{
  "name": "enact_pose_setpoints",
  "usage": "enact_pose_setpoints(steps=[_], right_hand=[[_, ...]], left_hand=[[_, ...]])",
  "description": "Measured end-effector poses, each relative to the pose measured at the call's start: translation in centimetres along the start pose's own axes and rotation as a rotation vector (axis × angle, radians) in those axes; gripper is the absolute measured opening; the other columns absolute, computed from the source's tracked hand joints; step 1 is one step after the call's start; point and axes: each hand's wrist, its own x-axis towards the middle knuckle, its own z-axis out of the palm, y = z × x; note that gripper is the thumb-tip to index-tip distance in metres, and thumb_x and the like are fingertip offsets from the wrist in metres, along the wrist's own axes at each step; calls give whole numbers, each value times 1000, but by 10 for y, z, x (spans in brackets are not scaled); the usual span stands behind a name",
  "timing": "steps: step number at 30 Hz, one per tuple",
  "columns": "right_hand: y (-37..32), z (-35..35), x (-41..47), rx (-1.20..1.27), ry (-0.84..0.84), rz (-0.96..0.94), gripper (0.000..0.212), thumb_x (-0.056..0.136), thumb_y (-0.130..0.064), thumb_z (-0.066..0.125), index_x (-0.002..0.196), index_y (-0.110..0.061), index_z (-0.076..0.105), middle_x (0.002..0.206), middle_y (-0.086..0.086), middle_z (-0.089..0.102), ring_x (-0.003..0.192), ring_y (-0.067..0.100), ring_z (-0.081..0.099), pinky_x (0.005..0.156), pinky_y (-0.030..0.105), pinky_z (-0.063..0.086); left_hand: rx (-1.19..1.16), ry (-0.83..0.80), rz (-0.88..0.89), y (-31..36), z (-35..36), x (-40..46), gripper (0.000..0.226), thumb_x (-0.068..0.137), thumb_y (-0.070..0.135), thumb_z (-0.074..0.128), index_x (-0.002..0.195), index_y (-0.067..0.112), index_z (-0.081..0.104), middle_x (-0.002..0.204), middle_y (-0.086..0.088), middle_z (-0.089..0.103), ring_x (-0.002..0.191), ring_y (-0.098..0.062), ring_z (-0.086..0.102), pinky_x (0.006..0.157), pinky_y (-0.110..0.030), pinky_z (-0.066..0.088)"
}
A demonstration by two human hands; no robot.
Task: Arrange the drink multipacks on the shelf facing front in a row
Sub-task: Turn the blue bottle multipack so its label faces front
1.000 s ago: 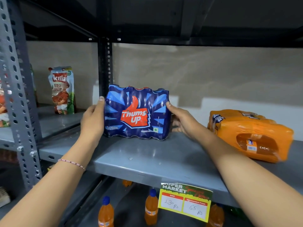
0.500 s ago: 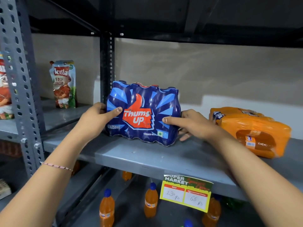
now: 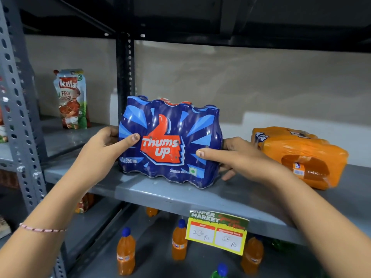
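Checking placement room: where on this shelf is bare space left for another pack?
Bare shelf runs along the front edge before both packs, and behind them to the wall. It is crowded between the blue multipack and orange multipack, where the right hand sits.

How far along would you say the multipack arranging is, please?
Roughly halfway. The blue pack stands upright on the shelf, logo forward, with the left hand and right hand gripping its sides. The orange pack lies on its side, angled, not yet stood up in the row.
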Motion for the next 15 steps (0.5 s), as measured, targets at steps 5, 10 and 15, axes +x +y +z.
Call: enact_pose_setpoints(steps=[5,10,15], right_hand=[[-4,-46,-15,59,10,-40,65,65,-67,65,99,-13,73,95,12,78,87,17,75,79,37,59],[35,-154,13,-259,437,-131,35,81,-47,75,86,-12,74,75,-1,75,71,4,68,71,36,54],[93,-200,39,-476,167,355,67,92,-56,57,146,-17,46,148,9,51,128,28,53,99,34,43]], left_hand=[[-64,464,289,-31,25,-18,37,94,38,66,128,23,60,123,5,67,113,-3,67,98,-39,58],[-181,330,590,31,79,-72,31,95,26,54,108,1,66,94,-13,74,87,-12,71,83,-20,56],[-298,-253,267,91,173,-98,18,75,31,69,91,25,76,77,-9,78,69,-14,73,73,-29,61]])
